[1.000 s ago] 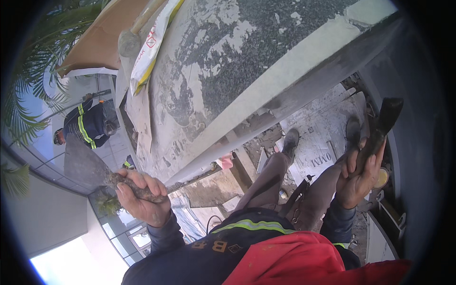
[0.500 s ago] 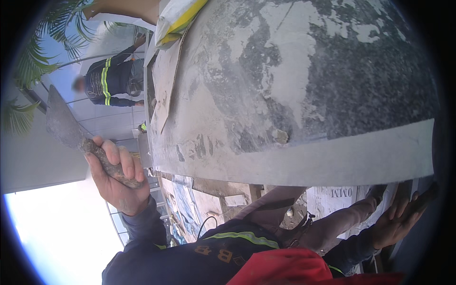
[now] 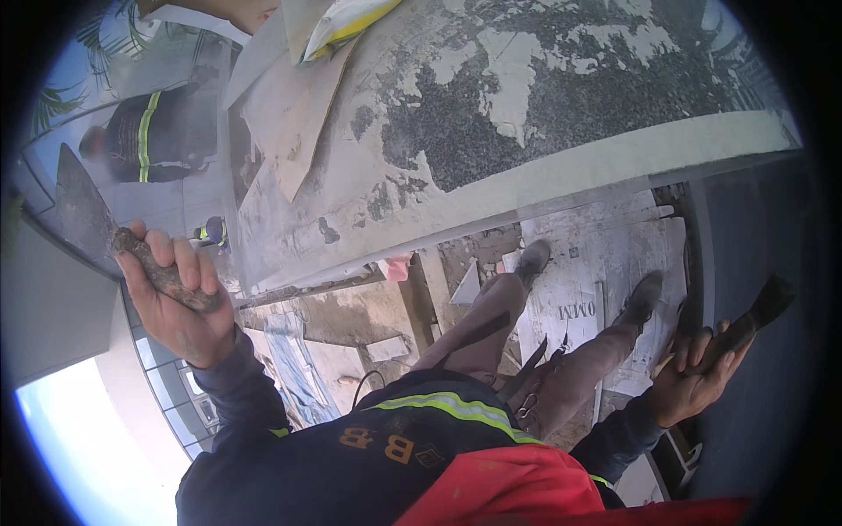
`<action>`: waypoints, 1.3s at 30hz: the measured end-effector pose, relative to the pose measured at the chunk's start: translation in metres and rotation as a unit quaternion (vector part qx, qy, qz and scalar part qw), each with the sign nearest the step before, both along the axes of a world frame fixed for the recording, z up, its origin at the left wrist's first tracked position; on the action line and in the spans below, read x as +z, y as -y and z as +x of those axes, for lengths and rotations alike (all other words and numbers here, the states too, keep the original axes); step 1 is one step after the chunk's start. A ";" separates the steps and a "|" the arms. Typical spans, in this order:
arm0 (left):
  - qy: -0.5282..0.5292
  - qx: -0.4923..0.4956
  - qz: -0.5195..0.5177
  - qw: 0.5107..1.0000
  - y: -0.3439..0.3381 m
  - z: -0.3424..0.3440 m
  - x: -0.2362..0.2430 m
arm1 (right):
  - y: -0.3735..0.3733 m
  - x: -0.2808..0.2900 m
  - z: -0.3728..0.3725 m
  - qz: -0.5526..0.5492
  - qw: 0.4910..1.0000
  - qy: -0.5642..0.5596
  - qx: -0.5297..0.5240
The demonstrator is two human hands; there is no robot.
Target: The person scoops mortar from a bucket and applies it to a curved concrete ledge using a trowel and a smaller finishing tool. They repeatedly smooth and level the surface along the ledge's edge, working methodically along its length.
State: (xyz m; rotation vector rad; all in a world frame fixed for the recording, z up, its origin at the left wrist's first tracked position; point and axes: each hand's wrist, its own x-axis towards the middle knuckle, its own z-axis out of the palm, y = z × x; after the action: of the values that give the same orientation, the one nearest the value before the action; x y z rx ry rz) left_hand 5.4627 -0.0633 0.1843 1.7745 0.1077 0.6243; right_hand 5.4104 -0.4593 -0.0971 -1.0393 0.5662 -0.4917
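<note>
My left hand (image 3: 184, 320) is closed around the crusted handle of a scraper (image 3: 88, 210), its wide, dusty metal blade raised at the left of the view. My right hand (image 3: 693, 381) grips a dark hand tool (image 3: 765, 302) with a flattened end, beside the dark wall at the right; whether it is a brush or blade I cannot tell. Ahead lies a speckled stone slab (image 3: 544, 158) patched with white plaster, bordered by a pale strip along its near edge. Both tools appear to be held away from the slab.
A yellow-and-white bag (image 3: 346, 26) and board pieces (image 3: 298, 131) lie on the slab. A co-worker (image 3: 145, 140) in a reflective-striped top is at the left. Dusty boards (image 3: 570, 263) lie underfoot among debris and a pink piece (image 3: 395, 269). A dark wall (image 3: 754, 219) bounds the right.
The view swung toward the slab half a second ago and has partly swung back. My left hand with the scraper appears farther left; my right hand is farther right than a second ago.
</note>
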 end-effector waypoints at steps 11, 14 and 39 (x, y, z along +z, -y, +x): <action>-0.005 0.048 0.008 0.999 -0.044 -0.043 -0.005 | -0.020 -0.082 0.052 -0.022 0.999 -0.037 0.001; 0.002 0.071 0.007 0.997 -0.046 -0.049 -0.007 | -0.007 -0.089 0.023 -0.026 0.998 0.021 0.061; -0.022 -0.099 -0.077 0.992 0.032 -0.090 0.118 | -0.093 0.176 0.017 0.362 0.917 0.025 0.167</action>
State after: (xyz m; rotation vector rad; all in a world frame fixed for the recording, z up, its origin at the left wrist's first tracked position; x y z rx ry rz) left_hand 5.3729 -0.0956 0.3025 1.6261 0.0099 0.4232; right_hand 5.4276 -0.3663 0.0791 -0.3909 0.4557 0.0143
